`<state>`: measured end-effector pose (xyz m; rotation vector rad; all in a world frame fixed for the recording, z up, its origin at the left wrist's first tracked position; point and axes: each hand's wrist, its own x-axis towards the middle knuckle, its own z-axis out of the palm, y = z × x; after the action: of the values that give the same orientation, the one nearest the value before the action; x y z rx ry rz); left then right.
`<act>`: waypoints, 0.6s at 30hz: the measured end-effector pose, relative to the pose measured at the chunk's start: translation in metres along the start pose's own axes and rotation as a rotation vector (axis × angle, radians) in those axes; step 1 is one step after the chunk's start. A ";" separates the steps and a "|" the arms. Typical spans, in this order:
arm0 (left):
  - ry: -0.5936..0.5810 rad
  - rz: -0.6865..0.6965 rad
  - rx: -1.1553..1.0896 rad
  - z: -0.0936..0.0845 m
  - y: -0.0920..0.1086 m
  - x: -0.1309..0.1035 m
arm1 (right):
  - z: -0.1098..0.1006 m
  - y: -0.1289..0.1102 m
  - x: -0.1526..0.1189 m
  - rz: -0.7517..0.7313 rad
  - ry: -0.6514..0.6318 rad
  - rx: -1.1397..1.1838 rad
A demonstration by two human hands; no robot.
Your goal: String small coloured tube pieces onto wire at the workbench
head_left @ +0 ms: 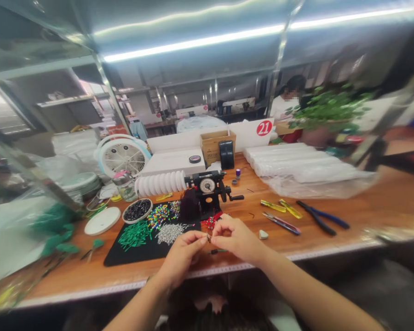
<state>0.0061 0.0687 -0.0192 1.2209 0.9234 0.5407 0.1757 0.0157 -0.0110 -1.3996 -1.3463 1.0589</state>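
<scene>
Small dark piece (pixel 209 238) — left hand (pixel 182 251) and right hand (pixel 239 237) both pinched closed on it — probably best worked with light, steady, even pressure.

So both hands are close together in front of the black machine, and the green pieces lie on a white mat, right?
Not white: the head view shows the green pieces on a black mat. The left hand and right hand are close together, yes.

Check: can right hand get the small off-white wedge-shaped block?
Probably yes: block lies uncovered beside the right hand, nothing between, though that hand seems to pinch a tiny dark piece.
</scene>
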 end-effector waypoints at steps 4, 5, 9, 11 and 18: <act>-0.013 -0.011 0.023 -0.003 -0.003 0.002 | -0.002 0.001 0.004 -0.003 -0.053 -0.002; -0.018 -0.014 0.028 -0.003 -0.003 0.003 | -0.003 0.001 0.005 -0.010 -0.059 -0.016; -0.040 -0.034 0.037 -0.003 -0.001 0.002 | -0.005 0.000 0.007 -0.033 -0.100 -0.044; -0.050 -0.041 0.039 -0.002 0.001 0.001 | -0.006 -0.001 0.008 -0.042 -0.116 -0.049; -0.076 -0.020 0.133 -0.003 0.006 -0.002 | -0.009 0.000 0.009 -0.032 -0.200 -0.055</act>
<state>0.0034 0.0708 -0.0134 1.3409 0.9179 0.4194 0.1850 0.0247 -0.0091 -1.3354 -1.5468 1.1728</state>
